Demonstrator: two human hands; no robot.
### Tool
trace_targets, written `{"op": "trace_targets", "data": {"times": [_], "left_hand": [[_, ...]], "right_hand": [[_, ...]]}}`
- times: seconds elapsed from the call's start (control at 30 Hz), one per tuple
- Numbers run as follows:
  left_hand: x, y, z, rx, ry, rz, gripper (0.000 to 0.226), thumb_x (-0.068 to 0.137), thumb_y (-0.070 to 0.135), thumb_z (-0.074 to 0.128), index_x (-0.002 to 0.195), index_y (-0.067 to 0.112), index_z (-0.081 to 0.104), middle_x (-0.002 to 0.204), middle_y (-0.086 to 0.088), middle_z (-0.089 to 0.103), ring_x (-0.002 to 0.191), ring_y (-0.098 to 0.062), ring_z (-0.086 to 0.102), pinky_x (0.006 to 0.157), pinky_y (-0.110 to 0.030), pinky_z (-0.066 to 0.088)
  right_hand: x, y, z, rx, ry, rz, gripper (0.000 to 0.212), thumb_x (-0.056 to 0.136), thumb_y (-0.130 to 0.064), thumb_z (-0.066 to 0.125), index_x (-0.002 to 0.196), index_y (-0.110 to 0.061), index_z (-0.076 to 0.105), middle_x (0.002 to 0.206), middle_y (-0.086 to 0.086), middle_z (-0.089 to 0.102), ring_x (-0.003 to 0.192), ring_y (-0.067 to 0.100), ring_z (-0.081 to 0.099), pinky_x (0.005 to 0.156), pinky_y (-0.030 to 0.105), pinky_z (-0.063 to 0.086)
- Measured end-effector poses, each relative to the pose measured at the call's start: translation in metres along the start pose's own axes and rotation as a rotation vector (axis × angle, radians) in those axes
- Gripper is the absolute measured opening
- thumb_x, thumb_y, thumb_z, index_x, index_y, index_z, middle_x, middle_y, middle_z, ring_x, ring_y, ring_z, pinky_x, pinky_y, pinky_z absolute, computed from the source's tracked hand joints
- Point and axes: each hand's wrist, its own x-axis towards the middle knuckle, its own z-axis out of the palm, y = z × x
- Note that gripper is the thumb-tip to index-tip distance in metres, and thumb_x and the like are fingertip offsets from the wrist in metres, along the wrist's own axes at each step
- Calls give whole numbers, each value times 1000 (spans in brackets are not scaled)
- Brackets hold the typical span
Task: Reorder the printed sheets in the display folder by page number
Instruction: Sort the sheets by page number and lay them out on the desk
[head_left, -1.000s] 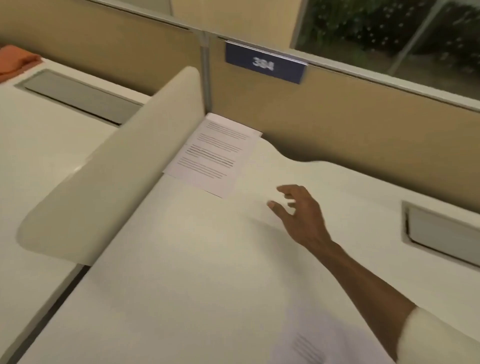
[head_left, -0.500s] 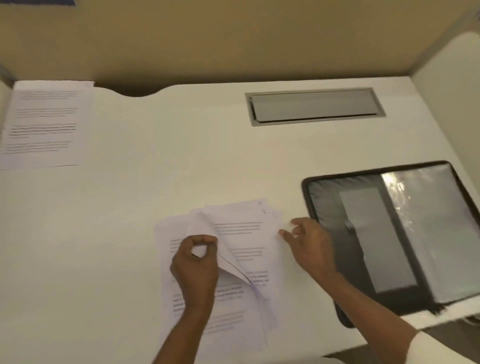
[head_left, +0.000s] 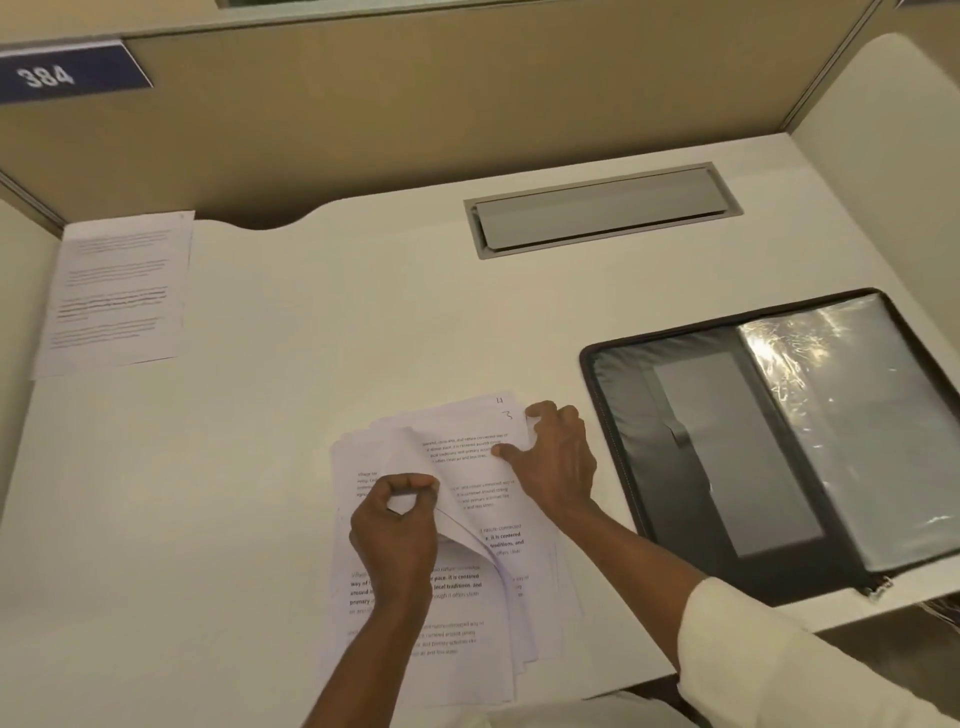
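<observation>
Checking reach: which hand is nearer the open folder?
Right. The right hand holds the stack beside the folder; the left hand pinches a sheet farther left.

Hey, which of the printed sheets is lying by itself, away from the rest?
The single sheet at the far left corner of the desk, lying flat. All the others overlap in the loose pile near the front edge.

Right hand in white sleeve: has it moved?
Yes. The right hand moved right, from near the lone white printed sheet to the white paper stack beside the black display folder.
</observation>
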Motion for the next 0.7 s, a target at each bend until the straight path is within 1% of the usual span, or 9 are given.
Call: {"op": "trace_targets", "data": {"times": [0.1, 0.17, 0.23, 0.33, 0.43, 0.47, 0.53, 0.6, 0.7], "left_hand": [[0, 1, 2, -12, -13, -5, 18, 85, 8, 85, 83, 25, 79, 87, 16, 78, 93, -10, 73, 97, -46, 59], [0, 3, 4, -7, -21, -7, 18, 85, 8, 85, 82, 25, 79, 86, 16, 78, 93, -8, 72, 98, -45, 58], [1, 5, 8, -3, -28, 2, 18, 85, 8, 85, 81, 25, 79, 86, 16, 78, 92, -7, 72, 97, -44, 59], [3, 7, 13, 10, -31, 9, 18, 85, 8, 84, 80, 25, 79, 85, 18, 78, 92, -6, 71, 95, -42, 60], [3, 7, 18, 26, -45, 3, 18, 86, 9, 84, 80, 26, 79, 85, 18, 77, 92, -6, 71, 94, -42, 59], [3, 7, 19, 26, -52, -3, 18, 86, 9, 84, 80, 26, 79, 85, 18, 78, 90, -5, 71, 93, -42, 60], [5, 6, 20, 30, -61, -14, 18, 86, 9, 83, 80, 25, 78, 85, 17, 78, 77, 1, 70, 87, -40, 61], [6, 6, 22, 32, -61, -17, 18, 87, 8, 83, 81, 24, 78, 85, 16, 78, 68, 4, 67, 78, -33, 61], [7, 6, 23, 35, -48, -8, 18, 87, 5, 82, 81, 22, 79, 84, 13, 78, 68, 6, 66, 57, -9, 50]], "right_hand": [[2, -3, 2, 133, -2, 4, 50, 81, -47, 85, 121, -25, 63, 114, -2, 54, 106, 15, 55, 76, 32, 46], [3, -2, 2, 192, -14, -6, 32, 84, -32, 82, 112, -27, 68, 110, -3, 53, 104, 16, 58, 75, 31, 49], [5, 2, 3, 235, -37, -17, 23, 87, -13, 72, 107, -25, 73, 109, -2, 53, 104, 20, 61, 76, 31, 51], [11, 8, 2, 194, -1, -67, 36, 89, 7, 57, 94, -21, 78, 107, 1, 58, 106, 23, 57, 73, 36, 54], [19, 12, -5, 102, 37, -211, 47, 82, 17, 59, 91, -24, 80, 112, -3, 59, 108, 19, 50, 71, 34, 53], [22, 14, -7, 53, 45, -266, 43, 83, 13, 65, 96, -25, 79, 118, -2, 59, 112, 19, 49, 74, 32, 52], [25, 15, -12, -67, 18, -316, 34, 82, -8, 80, 112, -24, 75, 129, 2, 54, 120, 22, 47, 83, 34, 52], [29, 13, -16, -169, -78, -299, 54, 79, -28, 86, 129, -21, 65, 131, 2, 49, 119, 22, 47, 78, 37, 54], [31, 4, -20, -226, -165, -268, 74, 76, -44, 86, 138, -22, 53, 124, 1, 49, 111, 21, 51, 69, 34, 48]]}}
